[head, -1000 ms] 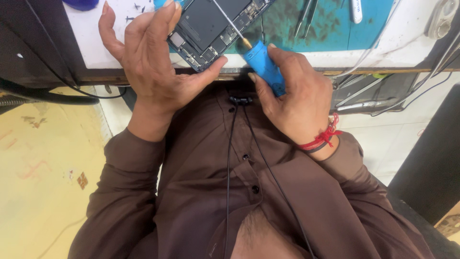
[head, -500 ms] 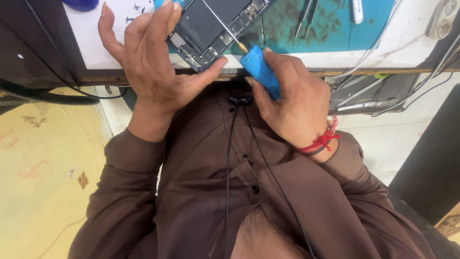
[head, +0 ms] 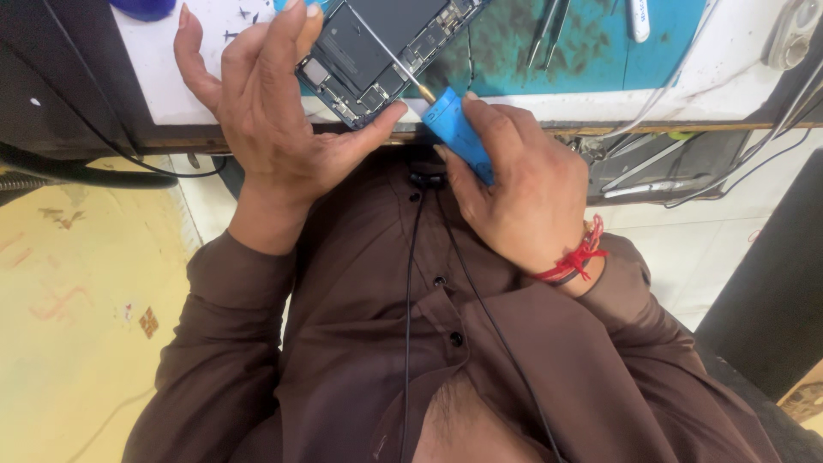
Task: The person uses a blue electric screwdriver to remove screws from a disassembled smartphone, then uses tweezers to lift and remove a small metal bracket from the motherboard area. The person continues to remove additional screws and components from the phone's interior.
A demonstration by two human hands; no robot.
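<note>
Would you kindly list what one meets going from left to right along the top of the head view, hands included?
Left hand → opened phone → blue-handled screwdriver → right hand → tweezers on the green mat → grey cables at the far right.

Taking the opened phone point(head: 381, 51) as landmark: its left and near edges are closed off by the left hand point(head: 274, 111), and the blue screwdriver point(head: 454, 129) in the right hand point(head: 514, 189) bars its near right corner. To its right, the teal mat point(head: 514, 47) lies bare up to the metal tweezers point(head: 549, 26). Farther right, loose cables point(head: 729, 94) cross the bench edge.
</note>
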